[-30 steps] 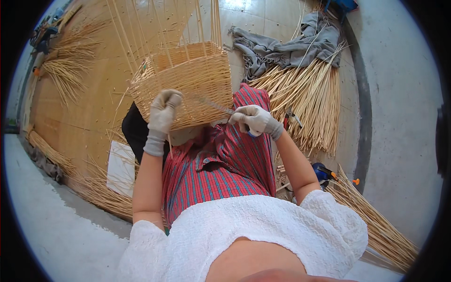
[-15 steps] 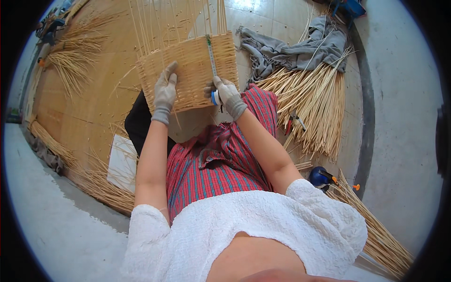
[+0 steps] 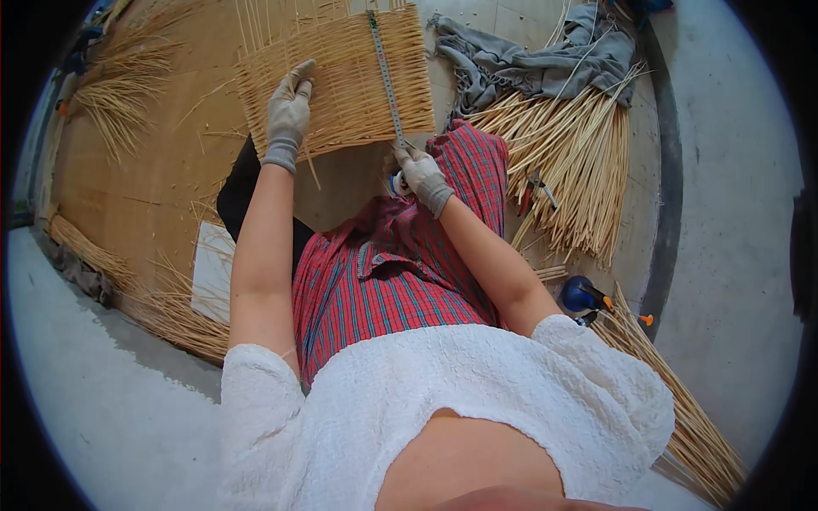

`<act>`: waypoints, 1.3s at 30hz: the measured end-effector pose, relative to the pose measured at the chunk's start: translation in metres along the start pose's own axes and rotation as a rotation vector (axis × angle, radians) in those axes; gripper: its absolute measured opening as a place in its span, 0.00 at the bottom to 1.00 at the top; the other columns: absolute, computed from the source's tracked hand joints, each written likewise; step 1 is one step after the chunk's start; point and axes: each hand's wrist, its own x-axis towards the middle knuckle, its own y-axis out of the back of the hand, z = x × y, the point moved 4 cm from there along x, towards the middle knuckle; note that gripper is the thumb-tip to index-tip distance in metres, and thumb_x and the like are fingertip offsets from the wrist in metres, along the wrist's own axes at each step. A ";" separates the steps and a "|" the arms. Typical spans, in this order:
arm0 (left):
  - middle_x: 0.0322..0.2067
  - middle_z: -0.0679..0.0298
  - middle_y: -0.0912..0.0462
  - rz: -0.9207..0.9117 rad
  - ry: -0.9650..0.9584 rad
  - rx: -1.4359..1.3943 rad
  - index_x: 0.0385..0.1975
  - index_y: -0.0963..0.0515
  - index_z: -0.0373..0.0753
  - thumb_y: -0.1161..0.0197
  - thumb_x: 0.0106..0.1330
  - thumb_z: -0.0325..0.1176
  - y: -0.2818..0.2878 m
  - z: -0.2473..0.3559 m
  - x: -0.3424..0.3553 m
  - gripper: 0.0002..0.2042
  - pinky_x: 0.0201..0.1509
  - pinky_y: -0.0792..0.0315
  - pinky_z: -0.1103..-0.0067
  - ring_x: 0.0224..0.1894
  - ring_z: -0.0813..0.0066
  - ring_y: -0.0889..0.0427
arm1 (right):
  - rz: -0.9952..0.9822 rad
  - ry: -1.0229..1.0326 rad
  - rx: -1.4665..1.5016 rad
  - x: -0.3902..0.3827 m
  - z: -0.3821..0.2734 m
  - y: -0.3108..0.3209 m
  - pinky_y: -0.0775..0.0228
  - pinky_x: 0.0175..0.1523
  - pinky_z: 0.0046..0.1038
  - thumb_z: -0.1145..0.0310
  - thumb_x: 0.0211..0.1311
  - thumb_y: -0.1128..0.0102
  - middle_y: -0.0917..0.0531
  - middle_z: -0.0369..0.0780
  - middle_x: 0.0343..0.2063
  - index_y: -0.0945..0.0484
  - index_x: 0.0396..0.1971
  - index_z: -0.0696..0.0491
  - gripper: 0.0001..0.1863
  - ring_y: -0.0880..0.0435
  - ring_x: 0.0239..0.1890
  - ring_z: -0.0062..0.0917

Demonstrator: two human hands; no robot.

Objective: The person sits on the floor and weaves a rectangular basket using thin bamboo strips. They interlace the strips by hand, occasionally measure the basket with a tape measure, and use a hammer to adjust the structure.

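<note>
The woven basket (image 3: 345, 89) touches the left hand (image 3: 290, 112).

The head-worn fisheye camera sits close above the white top (image 3: 477, 375) filling the lower frame and looks steeply down over the lap (image 3: 396, 294), toward the left hand (image 3: 290, 115), right hand (image 3: 421, 175) and woven basket (image 3: 345, 89) at upper centre; floor (image 3: 128, 192) spreads widely toward the dark, curved rim.

Tan floor (image 3: 111, 204) spreads left, a pale grey surface (image 3: 733, 213) right.
</note>
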 end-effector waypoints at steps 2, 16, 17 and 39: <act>0.51 0.71 0.17 -0.011 0.032 -0.011 0.59 0.21 0.42 0.45 0.75 0.26 -0.006 0.005 0.001 0.15 0.58 0.29 0.83 0.48 0.83 0.22 | 0.012 0.012 -0.019 0.006 0.006 0.005 0.19 0.42 0.31 0.64 0.75 0.48 0.13 0.43 0.36 0.20 0.45 0.61 0.15 0.14 0.35 0.28; 0.52 0.68 0.16 0.011 -0.063 0.064 0.57 0.21 0.38 0.47 0.73 0.22 -0.002 0.012 -0.023 0.15 0.61 0.30 0.81 0.53 0.80 0.21 | 0.156 0.128 -0.580 0.011 0.018 0.013 0.24 0.43 0.29 0.57 0.71 0.47 0.13 0.44 0.34 0.18 0.41 0.58 0.18 0.14 0.37 0.26; 0.52 0.68 0.16 0.019 -0.053 0.050 0.56 0.21 0.38 0.47 0.74 0.22 -0.003 0.014 -0.029 0.15 0.61 0.30 0.81 0.53 0.80 0.21 | 0.186 0.117 -0.716 0.000 0.011 0.012 0.24 0.44 0.29 0.57 0.71 0.47 0.14 0.45 0.34 0.18 0.42 0.58 0.19 0.15 0.38 0.26; 0.53 0.67 0.26 0.101 -0.063 -0.105 0.54 0.20 0.43 0.48 0.75 0.25 -0.028 0.064 -0.104 0.13 0.41 0.22 0.82 0.39 0.80 0.21 | 0.264 1.117 -0.823 -0.097 -0.204 0.018 0.26 0.54 0.37 0.68 0.60 0.36 0.14 0.41 0.39 0.17 0.46 0.45 0.13 0.16 0.45 0.37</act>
